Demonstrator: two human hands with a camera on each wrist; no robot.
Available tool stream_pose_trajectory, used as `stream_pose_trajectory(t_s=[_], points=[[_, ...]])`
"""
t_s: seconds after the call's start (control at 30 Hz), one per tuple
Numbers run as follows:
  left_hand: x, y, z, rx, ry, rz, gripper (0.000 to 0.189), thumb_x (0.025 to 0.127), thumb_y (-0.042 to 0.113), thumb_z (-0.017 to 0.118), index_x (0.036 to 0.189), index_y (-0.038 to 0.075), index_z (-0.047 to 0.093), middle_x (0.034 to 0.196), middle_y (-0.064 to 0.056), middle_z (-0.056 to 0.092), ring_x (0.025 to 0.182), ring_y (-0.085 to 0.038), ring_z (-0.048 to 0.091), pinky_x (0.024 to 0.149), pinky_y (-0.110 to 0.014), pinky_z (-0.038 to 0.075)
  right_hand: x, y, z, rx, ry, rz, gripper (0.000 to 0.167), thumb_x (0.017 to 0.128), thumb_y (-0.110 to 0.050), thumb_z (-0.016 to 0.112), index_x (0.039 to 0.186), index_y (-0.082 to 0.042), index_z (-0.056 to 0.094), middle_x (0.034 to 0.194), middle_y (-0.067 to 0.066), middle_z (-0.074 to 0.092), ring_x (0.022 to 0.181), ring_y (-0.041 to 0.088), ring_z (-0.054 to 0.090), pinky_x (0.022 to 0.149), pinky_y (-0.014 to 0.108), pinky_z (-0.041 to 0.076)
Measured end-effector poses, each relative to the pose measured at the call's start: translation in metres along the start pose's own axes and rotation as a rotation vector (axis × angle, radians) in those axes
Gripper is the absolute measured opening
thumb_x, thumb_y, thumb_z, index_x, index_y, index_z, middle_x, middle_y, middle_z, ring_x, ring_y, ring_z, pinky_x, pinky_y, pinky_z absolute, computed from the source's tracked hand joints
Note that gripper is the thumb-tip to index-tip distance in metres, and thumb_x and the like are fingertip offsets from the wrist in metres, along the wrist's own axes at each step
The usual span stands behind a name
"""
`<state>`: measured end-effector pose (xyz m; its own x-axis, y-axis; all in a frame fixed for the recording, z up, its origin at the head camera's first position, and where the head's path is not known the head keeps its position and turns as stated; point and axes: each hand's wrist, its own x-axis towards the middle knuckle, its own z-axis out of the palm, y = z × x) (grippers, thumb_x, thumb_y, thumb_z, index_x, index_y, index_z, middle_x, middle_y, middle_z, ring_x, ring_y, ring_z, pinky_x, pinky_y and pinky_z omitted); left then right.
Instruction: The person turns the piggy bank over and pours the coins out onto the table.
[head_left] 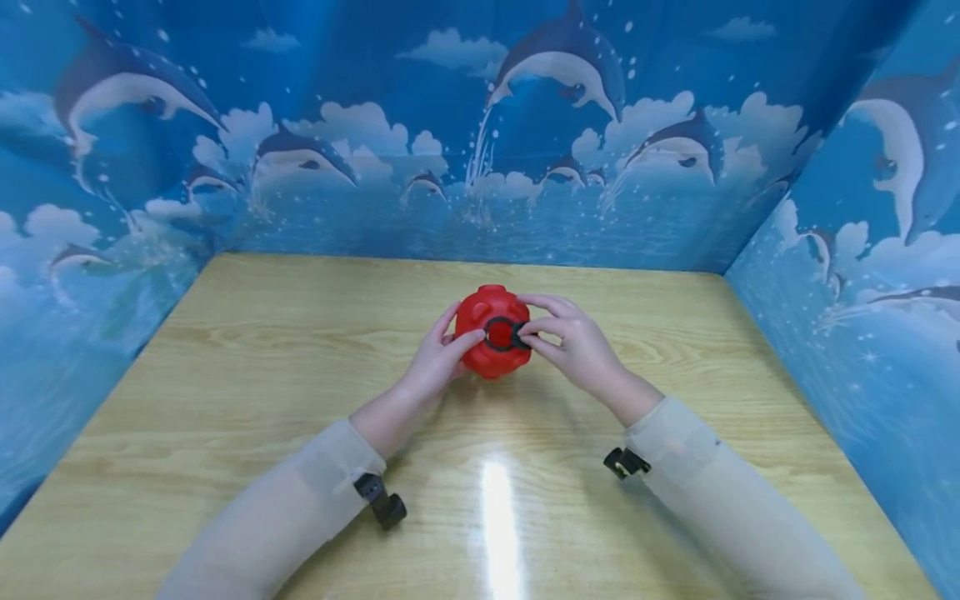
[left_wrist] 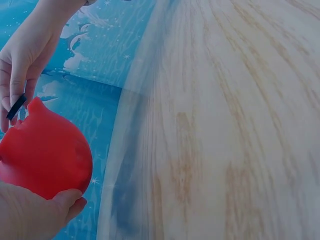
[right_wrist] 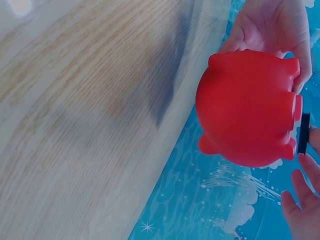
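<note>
A glossy red knobbed ball [head_left: 480, 365], shaped much like a piggy bank, is held up over the middle of the table. My left hand [head_left: 435, 354] grips its left side, thumb on the near face and fingers around behind. Thumb and fingertips of my right hand [head_left: 577, 342] pinch a black ring [head_left: 498, 348] at its right edge; red shows through its middle. Seen edge-on in the right wrist view, the black ring [right_wrist: 303, 132] stands a small gap off a short raised red rim [right_wrist: 298, 107]. Stubby knobs [right_wrist: 207, 145] stick out around the ball.
The wood-grain table [head_left: 300, 333] spreads out around both arms, with a bright light reflection near its front. Blue dolphin-print curtains [head_left: 360, 208] stand along its back and sides. A small black device [head_left: 382, 500] sits on each sleeve.
</note>
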<state>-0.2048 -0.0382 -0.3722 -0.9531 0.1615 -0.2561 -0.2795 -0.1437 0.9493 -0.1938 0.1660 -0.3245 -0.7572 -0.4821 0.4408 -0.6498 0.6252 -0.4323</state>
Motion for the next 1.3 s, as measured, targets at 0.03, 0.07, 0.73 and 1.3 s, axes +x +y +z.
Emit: stream_pose_trajectory(t_s=[0.03,0.07,0.73,1.3], points=[[0.000,0.000,0.000,0.000,0.001,0.002,0.074,0.087,0.026,0.065,0.148,0.028,0.024,0.129,-0.010,0.049,0.111,-0.026,0.054,0.091,-0.039,0.047,0.000,0.001,0.000,-0.003,0.004,-0.002,0.011,0.079,-0.002,0.073,0.089,-0.006,0.074,0.130,0.011,0.054,0.121,0.027,0.046,0.095,0.043,0.043],[0.000,0.001,-0.001,0.002,0.003,0.004,0.074,0.087,0.026,0.066,0.148,0.028,0.024,0.129,-0.010,0.050,0.111,-0.026,0.055,0.091,-0.039,0.047,-0.001,0.001,-0.001,-0.006,0.009,-0.003,0.011,0.078,-0.002,0.073,0.089,-0.006,0.074,0.130,0.011,0.054,0.121,0.027,0.046,0.096,0.043,0.043],[-0.002,0.008,-0.011,-0.019,0.029,-0.001,0.076,0.086,0.024,0.067,0.148,0.028,0.024,0.128,-0.010,0.050,0.111,-0.026,0.054,0.090,-0.039,0.047,-0.007,0.017,-0.007,-0.009,0.012,0.049,0.011,0.081,-0.001,0.070,0.091,-0.006,0.073,0.131,0.011,0.053,0.122,0.028,0.045,0.096,0.045,0.041],[-0.009,0.010,-0.017,0.000,-0.001,0.001,0.075,0.087,0.024,0.066,0.149,0.028,0.023,0.128,-0.010,0.049,0.111,-0.026,0.054,0.088,-0.036,0.049,-0.016,0.030,-0.009,-0.026,0.005,0.102,0.011,0.082,-0.002,0.070,0.092,-0.006,0.073,0.132,0.010,0.052,0.122,0.029,0.045,0.095,0.045,0.042]])
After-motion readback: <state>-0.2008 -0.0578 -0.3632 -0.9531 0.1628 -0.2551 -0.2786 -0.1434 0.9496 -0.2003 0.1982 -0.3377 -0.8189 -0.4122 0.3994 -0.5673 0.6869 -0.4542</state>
